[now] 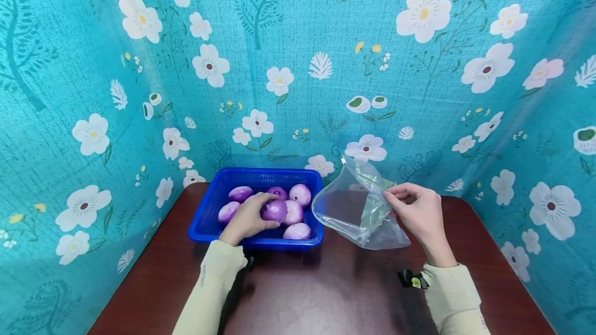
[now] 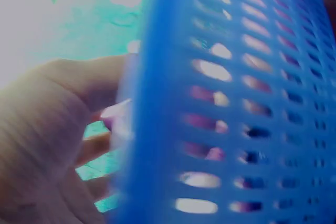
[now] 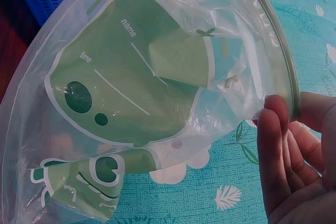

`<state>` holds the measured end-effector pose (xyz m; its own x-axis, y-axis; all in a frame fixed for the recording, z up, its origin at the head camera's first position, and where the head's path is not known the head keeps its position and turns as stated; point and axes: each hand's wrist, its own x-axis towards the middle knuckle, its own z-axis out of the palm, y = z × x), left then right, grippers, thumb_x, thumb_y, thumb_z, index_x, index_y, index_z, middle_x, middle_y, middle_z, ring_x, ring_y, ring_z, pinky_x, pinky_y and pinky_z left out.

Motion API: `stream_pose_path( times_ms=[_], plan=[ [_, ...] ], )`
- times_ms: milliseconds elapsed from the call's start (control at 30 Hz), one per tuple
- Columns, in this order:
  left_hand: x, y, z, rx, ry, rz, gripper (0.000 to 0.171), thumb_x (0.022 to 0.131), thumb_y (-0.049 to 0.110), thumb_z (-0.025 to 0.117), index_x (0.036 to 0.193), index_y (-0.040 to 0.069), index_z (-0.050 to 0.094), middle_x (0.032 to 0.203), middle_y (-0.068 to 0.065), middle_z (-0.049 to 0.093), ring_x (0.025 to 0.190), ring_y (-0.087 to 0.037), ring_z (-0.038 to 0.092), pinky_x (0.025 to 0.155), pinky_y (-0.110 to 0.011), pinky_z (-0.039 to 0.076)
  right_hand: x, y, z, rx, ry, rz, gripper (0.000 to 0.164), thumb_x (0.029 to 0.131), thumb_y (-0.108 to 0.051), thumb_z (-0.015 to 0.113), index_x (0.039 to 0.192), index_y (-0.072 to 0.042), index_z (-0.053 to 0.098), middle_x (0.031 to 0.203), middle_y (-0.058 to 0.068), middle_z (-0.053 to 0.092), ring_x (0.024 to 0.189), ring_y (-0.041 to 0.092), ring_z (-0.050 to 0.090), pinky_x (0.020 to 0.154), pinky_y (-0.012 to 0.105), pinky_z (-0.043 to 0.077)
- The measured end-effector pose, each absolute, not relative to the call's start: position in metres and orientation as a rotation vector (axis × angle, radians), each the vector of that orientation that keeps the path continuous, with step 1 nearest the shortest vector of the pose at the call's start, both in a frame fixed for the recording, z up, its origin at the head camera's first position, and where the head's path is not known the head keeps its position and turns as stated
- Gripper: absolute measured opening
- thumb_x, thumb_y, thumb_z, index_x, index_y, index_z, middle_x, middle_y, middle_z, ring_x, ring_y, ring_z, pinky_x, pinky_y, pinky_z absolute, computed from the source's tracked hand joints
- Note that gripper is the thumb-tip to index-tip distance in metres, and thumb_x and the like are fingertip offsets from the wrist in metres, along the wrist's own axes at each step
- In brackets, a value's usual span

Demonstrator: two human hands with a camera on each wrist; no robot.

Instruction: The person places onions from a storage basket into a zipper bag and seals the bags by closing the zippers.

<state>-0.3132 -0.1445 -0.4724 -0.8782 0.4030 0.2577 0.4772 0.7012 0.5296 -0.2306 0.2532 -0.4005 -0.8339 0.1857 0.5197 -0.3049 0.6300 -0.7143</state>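
Observation:
My left hand reaches over the near wall of a blue plastic basket, its thumb and fingers curled round a purple onion. Several more peeled-looking purple onions lie about it in the basket. In the left wrist view the slotted basket wall hides most of that onion. To the right, my right hand pinches the edge of a clear zip bag, whose mouth gapes toward the basket. A green cartoon print with "name" and "time" lines shows on the bag in the right wrist view.
Basket and bag are side by side on a dark reddish-brown table. A turquoise flowered cloth hangs behind the table and along both sides. Black straps are at the wrists.

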Motion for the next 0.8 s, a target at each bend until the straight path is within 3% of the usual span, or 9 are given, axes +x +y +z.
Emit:
stream_pose_path(
  times_ms=[433,633,800],
  plan=[
    [-0.288,-0.138,-0.434,-0.707,-2.417,-1.397,0.071,0.079,0.029,0.092,0.142,0.024,0.060,0.143,-0.004,0.062,0.129,-0.028,0.061,0.102,-0.052,0.055,-0.231,0.254,-0.401,0.106,-2.286,1.126,0.014,0.090,-0.016,0.083,0.093,-0.003,0.080,0.077,0.014,0.075,0.054,0.014,0.066,0.053,0.018,0.053],
    [-0.282,-0.135,-0.428,-0.709,-2.374,-1.475,0.071,0.079,0.026,0.092,0.142,0.025,0.060,0.143,-0.004,0.062,0.129,-0.030,0.060,0.103,-0.054,0.054,-0.232,0.255,-0.400,0.107,-2.284,1.122,0.014,0.089,-0.016,0.083,0.093,-0.003,0.080,0.077,0.014,0.075,0.053,0.006,0.064,0.054,0.017,0.053],
    [-0.280,-0.134,-0.428,-0.714,-2.376,-1.458,0.071,0.079,0.028,0.092,0.142,0.027,0.060,0.144,-0.002,0.062,0.129,-0.029,0.061,0.103,-0.054,0.055,-0.230,0.254,-0.401,0.087,-2.299,1.126,0.015,0.090,-0.017,0.082,0.093,-0.003,0.079,0.076,0.014,0.075,0.055,0.019,0.067,0.052,0.019,0.053]
  ],
)
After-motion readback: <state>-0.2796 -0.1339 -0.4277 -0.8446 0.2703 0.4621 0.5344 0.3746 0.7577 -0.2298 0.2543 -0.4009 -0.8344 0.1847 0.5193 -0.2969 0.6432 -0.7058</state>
